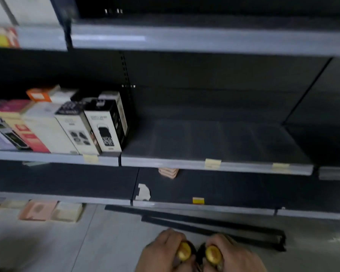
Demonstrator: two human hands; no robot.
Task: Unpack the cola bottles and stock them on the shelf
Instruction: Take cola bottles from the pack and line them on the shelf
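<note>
Head view: left fingers (pixel 170 239) curled tight round the neck of one bottle (pixel 184 251), gold cap poking out between thumb and knuckles. Right fingers (pixel 222 240) wrapped the same way round a second bottle (pixel 213 254), cap likewise showing. Left hand (pixel 161 254) and right hand (pixel 234 256) side by side at the bottom edge, bottles nearly touching, bodies hidden below the frame. Held low, above the floor (pixel 98 242), well short of any shelf.

Further out: black strips (pixel 214 224) lying on the floor just ahead of the hands, in front of the bottom shelf. Higher up, middle shelf (pixel 224 142) bare to the right of a row of boxes (pixel 106 124); probably the target, though hard to say for certain.

Risks, judged from here: gripped by the neck only, so a heavy bottle could slide through a loose hold on the lift. Two bottles carried close together could knock against each other, or clip the shelf lip on the way in. Strips underfoot could trip a step forward. Set down too far left, could bump the boxes. Blurred frame, so labels unreadable.
</note>
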